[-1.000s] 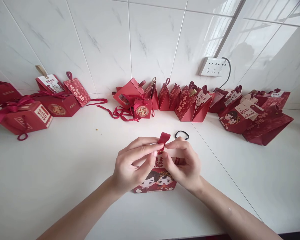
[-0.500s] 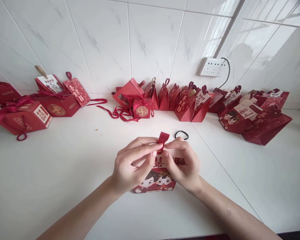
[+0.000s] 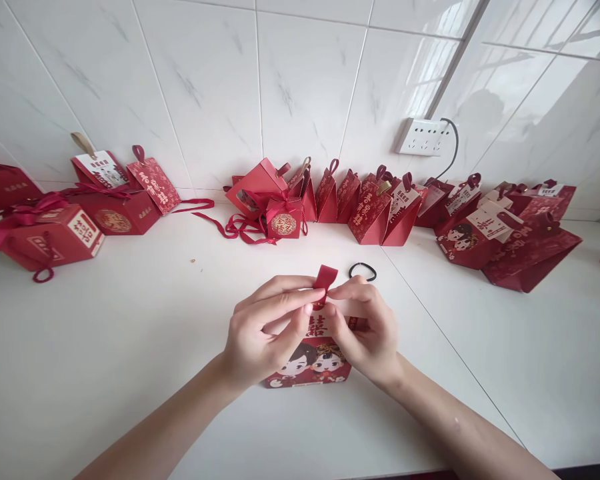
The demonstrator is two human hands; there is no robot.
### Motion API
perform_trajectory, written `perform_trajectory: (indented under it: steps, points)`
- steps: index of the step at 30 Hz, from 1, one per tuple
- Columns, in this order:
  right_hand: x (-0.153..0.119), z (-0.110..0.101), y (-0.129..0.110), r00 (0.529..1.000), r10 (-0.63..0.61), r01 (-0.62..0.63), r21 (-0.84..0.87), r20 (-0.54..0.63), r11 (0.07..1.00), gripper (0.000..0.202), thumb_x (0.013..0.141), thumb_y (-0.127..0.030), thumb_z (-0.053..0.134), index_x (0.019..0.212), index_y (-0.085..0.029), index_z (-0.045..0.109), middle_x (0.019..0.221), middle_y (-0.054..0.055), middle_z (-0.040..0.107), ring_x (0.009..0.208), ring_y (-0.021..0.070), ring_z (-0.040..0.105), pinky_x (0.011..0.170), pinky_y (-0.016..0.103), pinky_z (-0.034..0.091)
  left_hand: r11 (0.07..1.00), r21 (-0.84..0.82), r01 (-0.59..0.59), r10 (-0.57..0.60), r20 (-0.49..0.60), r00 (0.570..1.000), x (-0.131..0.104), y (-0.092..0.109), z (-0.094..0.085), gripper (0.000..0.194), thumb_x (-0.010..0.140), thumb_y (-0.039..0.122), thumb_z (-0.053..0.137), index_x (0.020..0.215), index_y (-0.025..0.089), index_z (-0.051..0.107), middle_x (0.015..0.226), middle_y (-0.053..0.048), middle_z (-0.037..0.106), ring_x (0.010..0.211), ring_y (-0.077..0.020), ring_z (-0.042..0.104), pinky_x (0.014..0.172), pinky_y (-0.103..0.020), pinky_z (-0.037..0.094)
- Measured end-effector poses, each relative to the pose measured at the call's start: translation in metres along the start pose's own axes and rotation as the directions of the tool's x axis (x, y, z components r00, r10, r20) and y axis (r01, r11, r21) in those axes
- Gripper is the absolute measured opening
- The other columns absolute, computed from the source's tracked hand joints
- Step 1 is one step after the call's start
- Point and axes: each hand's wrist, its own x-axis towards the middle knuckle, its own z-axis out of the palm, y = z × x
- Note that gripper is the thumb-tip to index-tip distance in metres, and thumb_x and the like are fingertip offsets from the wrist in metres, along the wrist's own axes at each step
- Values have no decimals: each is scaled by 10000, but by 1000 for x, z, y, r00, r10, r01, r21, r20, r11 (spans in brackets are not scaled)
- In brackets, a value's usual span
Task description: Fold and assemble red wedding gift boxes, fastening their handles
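A red gift box (image 3: 313, 365) printed with two cartoon figures stands upright on the white counter, close in front of me. From its top rises a loop of red ribbon (image 3: 326, 275). My left hand (image 3: 265, 330) pinches the ribbon's base from the left, index finger and thumb near the box's top edge. From the other side, my right hand (image 3: 370, 327) has its index finger and thumb closed at the same spot, touching the ribbon. A small gold-coloured bit shows at the ribbon's foot, between the fingertips. Both hands cover much of the box's upper part.
Several red gift boxes (image 3: 373, 210) line the wall. Boxes with bows (image 3: 50, 233) stand at the left, and loose red ribbon (image 3: 230, 230) trails beside a small box (image 3: 285, 217). A black elastic band (image 3: 363, 272) lies behind my right hand. A power strip (image 3: 423, 137) is on the wall.
Almost nothing differs. Both hands stay at the ribbon's base with only a very slight shift of the fingers, and the view has moved a little.
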Motion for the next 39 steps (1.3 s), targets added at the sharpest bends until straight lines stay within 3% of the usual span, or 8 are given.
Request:
perform_trajectory:
  steps: [22,31,39]
  points:
    - [-2,0,-1,1000,12,-12,-17,6,1000,196,845,-67,561,975,-210,526,717,-9,544,573,115,455,513,265,399,1000,10,-6,6,-3,1000,-2,0,0,348,827,-42,569,1095,145,688,1045,-54,684,903,-95,679,718,-131,598]
    - [-2,1,1,1000,24,-24,-4,7,1000,186,885,-54,530,980,-213,531,769,2,614,582,111,470,527,264,424,999,44,-6,6,-2,1000,-2,0,0,356,832,-34,570,1105,162,688,1058,-48,694,913,-97,685,731,-134,599]
    - [-3,0,1,1000,21,-21,-23,13,1000,156,895,-82,529,974,-216,528,678,-19,556,552,116,444,507,270,410,999,47,7,-7,-6,1000,-2,1,0,362,836,-22,568,1103,191,689,1045,-42,701,878,-105,692,678,-149,604]
